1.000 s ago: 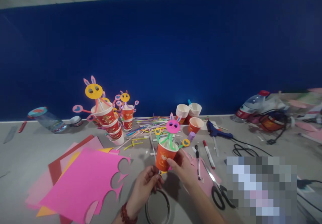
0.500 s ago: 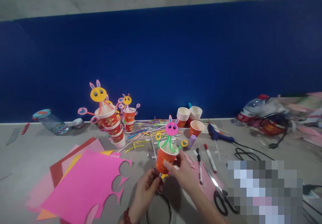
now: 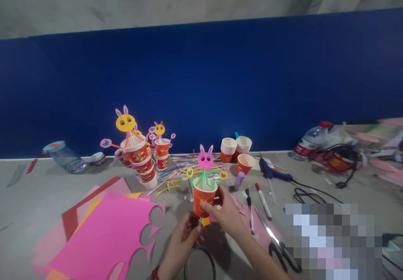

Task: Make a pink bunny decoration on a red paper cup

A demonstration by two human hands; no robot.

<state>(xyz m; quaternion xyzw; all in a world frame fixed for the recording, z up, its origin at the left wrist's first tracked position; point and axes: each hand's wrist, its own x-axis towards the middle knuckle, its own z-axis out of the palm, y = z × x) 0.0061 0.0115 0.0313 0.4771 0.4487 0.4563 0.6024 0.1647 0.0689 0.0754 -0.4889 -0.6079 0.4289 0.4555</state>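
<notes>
An orange paper cup (image 3: 203,198) stands raised in front of me, with my right hand (image 3: 225,210) wrapped round its right side, thumb across the front. Out of its white rim rises a pink rabbit face (image 3: 205,160) on a stick, with bent green arms that end in yellow discs (image 3: 223,175). Below the cup, my left hand (image 3: 185,236) pinches the thin white stick (image 3: 200,221) that comes out of the bottom. Yellow paper pieces (image 3: 206,221) show just behind the cup's base. A dark ring, perhaps a tape roll (image 3: 200,263), lies beneath my hands.
Cut pink paper sheets (image 3: 103,234) lie at left, near stacked cups with yellow rabbit figures (image 3: 135,154). Behind are scattered pipe cleaners (image 3: 179,168) and cup stacks (image 3: 228,147). Scissors (image 3: 277,242), markers (image 3: 263,200) and a corded blue glue gun (image 3: 272,171) lie at right.
The cup with its rabbit face has shifted a little left and turned more upright. Both hands keep their hold. The camera view has tilted slightly upward.
</notes>
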